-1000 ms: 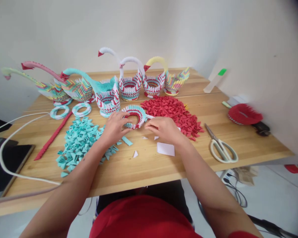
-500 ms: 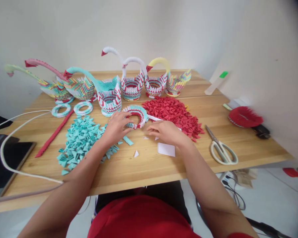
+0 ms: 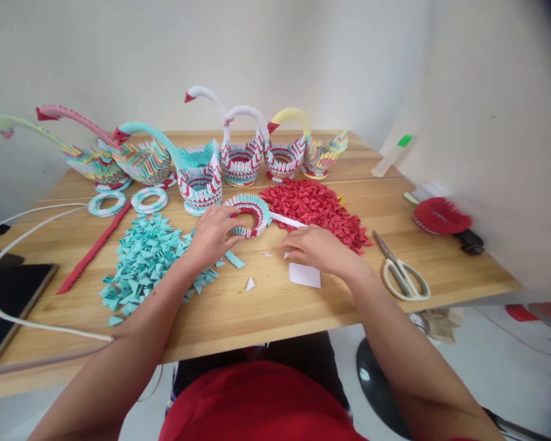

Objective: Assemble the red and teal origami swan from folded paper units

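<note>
A ring-shaped body of folded paper [image 3: 259, 211], turquoise, white and red, lies tilted at the middle of the table. My left hand [image 3: 213, 234] grips its left side, fingers and thumb bent around the rim. A narrow white folded-paper strip [image 3: 287, 219] runs from its right edge toward my right hand. My right hand [image 3: 316, 248] hovers low with fingers loosely curved and apart, fingertips beside a small white paper triangle [image 3: 287, 255]. Below it lies a stack of white paper rectangles [image 3: 304, 275]. Another white triangle [image 3: 250, 283] lies nearer the front edge.
Turquoise paper pieces [image 3: 142, 260] are heaped left, red pieces [image 3: 312, 205] right. Several paper swan baskets [image 3: 199, 184] stand behind. Two paper rings [image 3: 149, 201] and a red strip [image 3: 94, 248] lie left. Scissors [image 3: 404, 272] and a red paper body [image 3: 441, 215] are right.
My right hand has shifted slightly right and down, toward the small white triangle. My left hand stays on the paper ring. The whole view has moved a little.
</note>
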{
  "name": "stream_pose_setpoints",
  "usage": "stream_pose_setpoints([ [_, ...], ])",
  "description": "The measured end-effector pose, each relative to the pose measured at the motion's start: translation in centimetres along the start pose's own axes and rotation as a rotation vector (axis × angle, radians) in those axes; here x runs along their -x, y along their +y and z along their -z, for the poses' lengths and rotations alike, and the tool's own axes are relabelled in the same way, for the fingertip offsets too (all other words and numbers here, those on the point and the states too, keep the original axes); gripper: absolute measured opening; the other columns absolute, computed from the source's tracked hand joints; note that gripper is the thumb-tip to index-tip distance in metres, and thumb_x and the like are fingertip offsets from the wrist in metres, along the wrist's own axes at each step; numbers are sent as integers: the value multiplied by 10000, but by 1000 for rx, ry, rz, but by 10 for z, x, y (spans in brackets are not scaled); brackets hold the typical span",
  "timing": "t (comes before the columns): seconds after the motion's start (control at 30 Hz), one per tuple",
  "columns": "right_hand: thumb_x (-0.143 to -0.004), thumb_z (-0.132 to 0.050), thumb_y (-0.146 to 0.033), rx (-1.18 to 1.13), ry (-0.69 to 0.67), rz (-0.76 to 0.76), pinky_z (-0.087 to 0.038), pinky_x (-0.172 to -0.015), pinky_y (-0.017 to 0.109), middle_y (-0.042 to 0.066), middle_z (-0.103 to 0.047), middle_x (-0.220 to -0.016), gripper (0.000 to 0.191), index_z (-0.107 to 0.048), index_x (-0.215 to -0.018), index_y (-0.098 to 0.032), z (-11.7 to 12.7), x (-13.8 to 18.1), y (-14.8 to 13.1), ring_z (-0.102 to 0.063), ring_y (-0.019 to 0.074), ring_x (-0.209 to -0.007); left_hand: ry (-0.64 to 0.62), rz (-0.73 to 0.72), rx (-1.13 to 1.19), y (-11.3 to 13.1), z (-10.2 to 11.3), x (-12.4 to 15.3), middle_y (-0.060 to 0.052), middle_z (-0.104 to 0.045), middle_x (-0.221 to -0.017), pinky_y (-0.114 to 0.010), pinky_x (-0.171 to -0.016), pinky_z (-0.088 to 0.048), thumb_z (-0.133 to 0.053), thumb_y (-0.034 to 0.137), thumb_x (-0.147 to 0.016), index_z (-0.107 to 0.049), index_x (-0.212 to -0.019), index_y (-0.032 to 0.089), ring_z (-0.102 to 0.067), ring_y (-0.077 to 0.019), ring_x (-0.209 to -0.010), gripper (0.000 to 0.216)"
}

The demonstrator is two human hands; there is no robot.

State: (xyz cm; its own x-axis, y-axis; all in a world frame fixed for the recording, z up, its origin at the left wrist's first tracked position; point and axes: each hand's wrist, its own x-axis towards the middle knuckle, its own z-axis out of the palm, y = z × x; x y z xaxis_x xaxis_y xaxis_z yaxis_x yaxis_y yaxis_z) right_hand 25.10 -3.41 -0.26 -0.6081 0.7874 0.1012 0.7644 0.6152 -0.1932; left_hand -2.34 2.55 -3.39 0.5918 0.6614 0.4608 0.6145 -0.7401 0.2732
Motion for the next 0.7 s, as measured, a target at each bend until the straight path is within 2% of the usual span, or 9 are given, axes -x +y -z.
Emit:
stream_pose_setpoints([
  [0.13,-853,-659,-118,35,-9,61,-458,-791,308,44,-742,-924,198,-738,-999,-226,-9,-1,-8,-676,215,-892,7,-15,0,0,0,0,-110,-624,-1246,-492,-995,-410,-682,260,-843,-700,-1004,209,-552,-303,-1164,170],
  [0.33,-856,-554,-42,126,-76,-42,-431,-715,292,95,-713,-890,207,-715,-937,-144,-10,-3,-15,-659,218,-830,83,-18,20,0,2,1,-117,-638,-1226,-481,-995,-418,-684,287,-849,-707,-986,196,-560,-295,-1163,166],
  [0.43,-869,-545,-72,-73,17,-136,-441,-712,273,71,-718,-934,234,-689,-1026,-168,-8,0,-12,-659,199,-838,191,-20,51,9,10,1,-114,-668,-1177,-460,-974,-437,-628,287,-891,-705,-967,187,-597,-273,-1113,147],
  [0.53,-893,-566,-166,-440,186,-213,-479,-720,262,31,-710,-959,277,-635,-1157,-213,-7,6,-11,-664,164,-810,254,-84,140,26,18,3,-96,-725,-1008,-375,-885,-482,-589,273,-916,-706,-922,172,-657,-226,-974,154],
  [0.63,-891,-595,-242,-695,283,-230,-517,-780,288,28,-698,-986,332,-607,-1222,-233,-7,10,-16,-672,164,-860,162,-139,231,42,19,5,-57,-736,-828,-279,-720,-479,-571,259,-930,-710,-893,171,-672,-174,-790,169],
  [0.7,-875,-615,-244,-732,324,-239,-526,-821,312,28,-701,-994,367,-609,-1242,-241,-6,12,-21,-673,171,-888,91,-141,277,50,16,6,-46,-733,-793,-252,-663,-453,-567,262,-935,-711,-875,169,-663,-159,-737,182],
])
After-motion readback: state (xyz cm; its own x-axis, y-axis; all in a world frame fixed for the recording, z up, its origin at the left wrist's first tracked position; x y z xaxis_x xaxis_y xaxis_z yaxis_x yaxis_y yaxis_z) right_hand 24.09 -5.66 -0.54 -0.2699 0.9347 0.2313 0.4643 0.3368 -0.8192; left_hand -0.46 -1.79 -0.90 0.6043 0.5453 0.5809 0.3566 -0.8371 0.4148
